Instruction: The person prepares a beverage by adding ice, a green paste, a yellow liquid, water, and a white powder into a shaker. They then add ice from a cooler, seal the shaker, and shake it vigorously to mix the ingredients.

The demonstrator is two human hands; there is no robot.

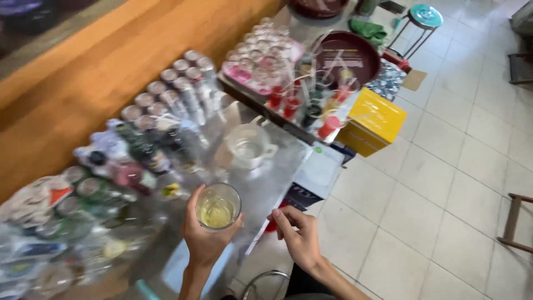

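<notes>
Glass tumbler (pixel 218 206) sat in the left hand (pixel 203 239), near edge of the metal surface (pixel 266 183), held upright just above it. Left hand was wrapped round the side wall from the left, thumb toward the near side, fingers closed on the glass. Inside: pale yellow liquid, roughly half full, level in the glass. Judged rigid, smooth and breakable, likely slick if wet, with some weight from the liquid; the side wall below the rim looked the sound place to grip, kept upright so nothing spills. Right hand (pixel 298 236) hovered just right of the tumbler past the surface's edge, fingers loosely curled, holding nothing. Beyond the tumbler, toward the far side, a clear plastic jug (pixel 250 145) with a handle stood on the surface; contents could not be made out. Left of it, a crowd of bottles (pixel 139 153) and a block of drink cans (pixel 177 83) against the orange wall (pixel 83 66), all blurred. Farther off, a pink tray (pixel 236 72) carried upturned clear glasses, and a row of small glasses (pixel 302 105) held red and dark liquids with straws. A dark red round tray (pixel 361 50) lay beyond, a yellow box (pixel 375 119) to the right, over pale tiled floor (pixel 444 194).
</notes>
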